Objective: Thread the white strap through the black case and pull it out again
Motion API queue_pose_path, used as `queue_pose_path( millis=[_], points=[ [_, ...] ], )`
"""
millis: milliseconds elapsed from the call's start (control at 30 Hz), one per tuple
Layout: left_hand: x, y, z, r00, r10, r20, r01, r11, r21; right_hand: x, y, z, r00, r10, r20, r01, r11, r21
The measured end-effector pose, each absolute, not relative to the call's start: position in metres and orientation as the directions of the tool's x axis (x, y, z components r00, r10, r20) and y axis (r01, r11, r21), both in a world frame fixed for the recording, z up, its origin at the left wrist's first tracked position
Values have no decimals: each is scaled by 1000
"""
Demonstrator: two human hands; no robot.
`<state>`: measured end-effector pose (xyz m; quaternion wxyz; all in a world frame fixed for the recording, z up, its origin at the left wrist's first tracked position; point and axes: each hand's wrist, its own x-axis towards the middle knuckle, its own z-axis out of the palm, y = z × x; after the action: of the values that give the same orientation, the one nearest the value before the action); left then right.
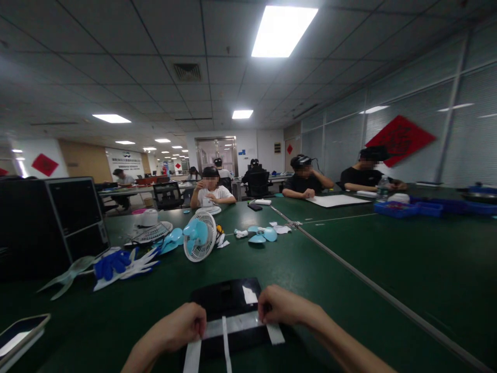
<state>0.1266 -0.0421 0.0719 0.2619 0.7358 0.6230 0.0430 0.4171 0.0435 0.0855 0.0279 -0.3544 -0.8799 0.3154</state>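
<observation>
In front of me on the green table lies a flat black panel (223, 296). A translucent strip of tape (236, 323) runs across it from one hand to the other. My left hand (187, 322) pinches the strip's left end, its fingers closed. At the right end, the bent, closed fingers of my right hand (276, 305) grip the strip. A narrow white strip (226, 344) crosses the panel lengthwise under or against the tape; which cannot be told. Wider white strips (193, 357) lie below my left hand and by my right wrist. A torn white piece (249, 294) sticks near the panel's upper right.
Blue-and-white gloves (120, 267) and a phone (21, 334) lie left. Beyond stand a white fan cage with blue blades (200, 237) and a loose blue fan blade (263, 235). A black computer case (54, 223) stands far left. People sit across the table; blue trays (399, 209) are right.
</observation>
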Motion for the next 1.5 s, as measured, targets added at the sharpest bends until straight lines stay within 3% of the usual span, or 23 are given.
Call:
queue_pose_path(
  millis=[233, 433, 600, 833, 1100, 1267, 1500],
  points=[
    [119, -42, 73, 170, 932, -319, 898, -13, 440, 420, 47, 84, -729, 654, -204, 624, 511, -591],
    [114, -39, 70, 225, 925, -305, 857, -39, 513, 425, 52, 84, -750, 634, -188, 597, 527, -605],
    [106, -25, 70, 54, 995, -89, 859, -1, 512, 426, 57, 85, -706, 707, -38, 584, 552, -595],
    [53, 2, 28, -260, 955, 140, 940, 217, 264, 404, 55, 71, -643, 739, 201, 588, 645, -487],
    [27, 8, 2, -359, 928, 96, 920, 334, 205, 354, 62, 62, -787, 564, 249, 477, 813, -335],
    [25, 9, 1, -366, 929, 48, 914, 350, 207, 321, 73, 65, -783, 601, 157, 568, 795, -212],
    [20, 12, -4, -376, 925, 63, 911, 356, 209, 348, 74, 76, -693, 693, 199, 655, 720, -227]
  ],
)
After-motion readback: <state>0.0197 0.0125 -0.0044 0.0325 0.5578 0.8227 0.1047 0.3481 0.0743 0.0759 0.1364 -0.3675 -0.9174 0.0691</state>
